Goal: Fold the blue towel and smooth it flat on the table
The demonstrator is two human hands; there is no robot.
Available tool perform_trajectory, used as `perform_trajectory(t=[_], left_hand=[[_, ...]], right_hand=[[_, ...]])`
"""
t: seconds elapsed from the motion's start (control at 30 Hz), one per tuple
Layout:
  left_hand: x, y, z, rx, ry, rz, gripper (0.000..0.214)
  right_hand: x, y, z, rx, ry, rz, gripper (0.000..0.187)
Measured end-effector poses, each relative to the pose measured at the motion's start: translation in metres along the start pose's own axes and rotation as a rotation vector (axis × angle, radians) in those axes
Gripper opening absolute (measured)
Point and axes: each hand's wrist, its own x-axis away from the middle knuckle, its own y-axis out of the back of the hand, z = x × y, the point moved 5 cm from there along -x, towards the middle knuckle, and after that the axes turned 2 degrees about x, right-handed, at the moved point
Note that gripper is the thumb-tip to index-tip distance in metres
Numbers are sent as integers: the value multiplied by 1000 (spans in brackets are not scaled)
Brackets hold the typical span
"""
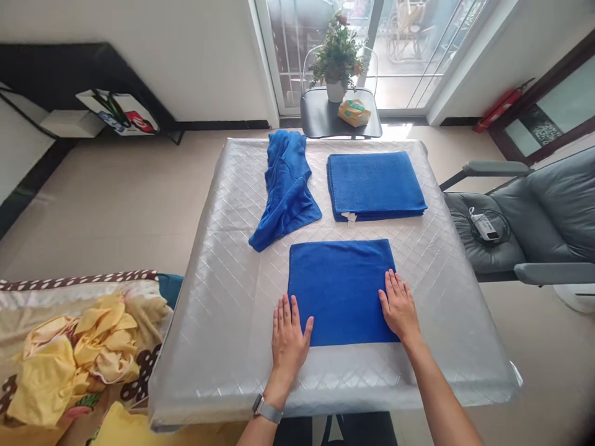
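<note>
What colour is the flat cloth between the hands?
Blue; the flat cloth shows best in the head view.

Left hand [290,337], right hand [400,308] flat at sides of nearest blue cloth [341,291].

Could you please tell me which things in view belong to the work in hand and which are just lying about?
Likely in use:
flat blue cloth, left hand and right hand at its side edges
blue cloth stack
crumpled blue cloth
silver-covered table

Apparently just lying about:
yellow fabric
potted plant
yellow packet
white device
</note>
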Motion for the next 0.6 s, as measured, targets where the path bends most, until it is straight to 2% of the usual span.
perform_trajectory(t=[0.2,0.3,0.37,0.4,0.47,0.6], left_hand=[[-1,1,6,33,-1,10,75],[-6,10,11,77,23,-4,71],[-14,19,2,96,75,-71,68],[-19,22,-10,103,89,-106,66],[-36,21,-53,126,42,-137,60],[-76,-15,-174,178,-278,15,58]], right_hand=[[-28,20,9,-4,64,-42,62],[-48,16,12,-14,73,-22,62],[-55,7,12,-20,76,14,63],[-55,2,11,-25,80,27,63],[-54,-6,9,-36,71,34,62],[-47,-14,4,-67,91,18,63]])
